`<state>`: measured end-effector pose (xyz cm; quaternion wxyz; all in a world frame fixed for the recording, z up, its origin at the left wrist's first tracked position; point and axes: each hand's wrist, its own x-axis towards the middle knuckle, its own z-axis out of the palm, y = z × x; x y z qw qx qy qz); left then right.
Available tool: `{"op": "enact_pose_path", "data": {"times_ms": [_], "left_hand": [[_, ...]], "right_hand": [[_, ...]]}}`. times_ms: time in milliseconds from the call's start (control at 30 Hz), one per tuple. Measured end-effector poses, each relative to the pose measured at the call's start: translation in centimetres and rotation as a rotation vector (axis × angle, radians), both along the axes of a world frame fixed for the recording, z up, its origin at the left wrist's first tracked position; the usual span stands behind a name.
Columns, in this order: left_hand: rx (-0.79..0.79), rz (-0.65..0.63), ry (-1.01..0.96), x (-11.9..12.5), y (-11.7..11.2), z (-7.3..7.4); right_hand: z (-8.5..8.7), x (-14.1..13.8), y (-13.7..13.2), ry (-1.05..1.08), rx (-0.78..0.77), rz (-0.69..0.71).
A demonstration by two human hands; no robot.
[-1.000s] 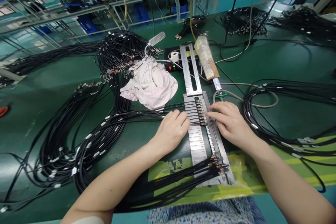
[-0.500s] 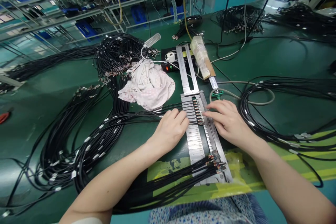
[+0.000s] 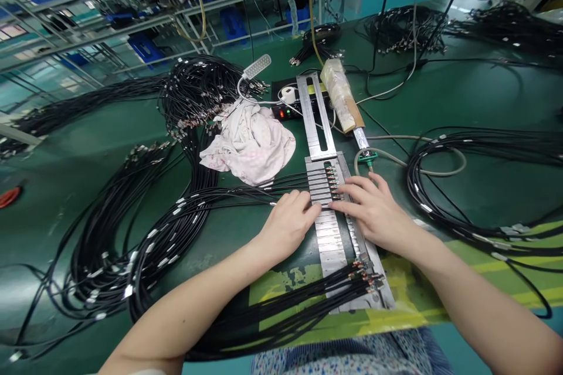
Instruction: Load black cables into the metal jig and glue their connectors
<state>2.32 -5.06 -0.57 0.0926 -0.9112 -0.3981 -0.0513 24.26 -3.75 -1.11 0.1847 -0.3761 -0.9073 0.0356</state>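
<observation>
Head view: black cables [image 3: 237,192] run into the slotted metal jig [image 3: 329,240]; left hand [image 3: 288,225], fingers curled, hides part of them, grip indeterminable; right hand [image 3: 373,211], fingers loosely spread, obscures the nearer connectors [image 3: 331,176], hold likewise unclear. Crumpled cloth [image 3: 259,143] lies beyond left hand; second cable bundle [image 3: 303,304] crosses jig's near end.
</observation>
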Motion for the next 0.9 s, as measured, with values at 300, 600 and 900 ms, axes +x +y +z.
{"op": "enact_pose_path", "data": {"times_ms": [300,600,900], "left_hand": [[0.116,-0.073,-0.012,-1.8,-1.4,-2.5],[-0.071,0.027,0.014,-1.3,-1.4,-1.6],[-0.684,0.060,-0.114,-2.0,-6.0,1.4]], "right_hand": [[-0.6,-1.0,-0.4,-0.087,-0.030,-0.046],[-0.2,-1.6,-0.1,-0.125,-0.065,-0.054],[0.7,3.0,0.0,0.239,0.049,-0.075]]}}
